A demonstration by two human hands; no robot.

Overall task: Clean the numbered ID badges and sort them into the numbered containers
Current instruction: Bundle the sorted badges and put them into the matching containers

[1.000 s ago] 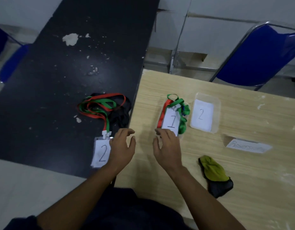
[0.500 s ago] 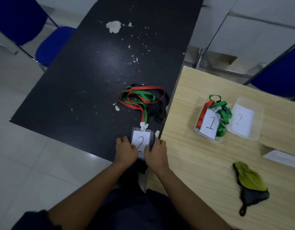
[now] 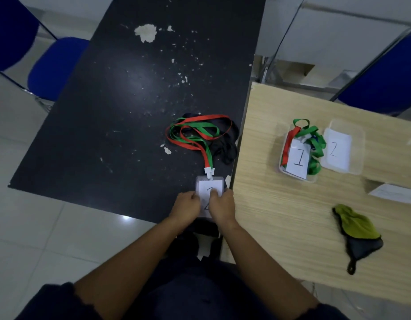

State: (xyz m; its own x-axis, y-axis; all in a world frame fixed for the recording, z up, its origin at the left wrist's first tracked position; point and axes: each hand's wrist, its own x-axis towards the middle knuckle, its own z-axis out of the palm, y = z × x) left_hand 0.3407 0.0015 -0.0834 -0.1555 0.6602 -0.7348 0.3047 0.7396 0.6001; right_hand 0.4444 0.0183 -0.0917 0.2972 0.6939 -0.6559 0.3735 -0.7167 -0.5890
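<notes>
1. Holding the badge with a 2 takes both hands. The left hand grips its left side and the right hand grips its right side, with fingers curled onto the card.
2. The badge lies flat at the near right corner of the black bench, just beside the wooden bench.
3. Its red and green strap is clipped to the far edge of the badge. The strap lies in loops on the black bench, partly over a dark heap - I cannot tell what that is.
4. Two clear boxes stand just beside each other on the wooden bench. The box marked 1 holds a badge with a 1 and tangled straps. The box marked 2 has a paper with its number inside.
5. A green and black cloth lies on the wooden bench, nearer the person and well apart from the boxes.
</notes>
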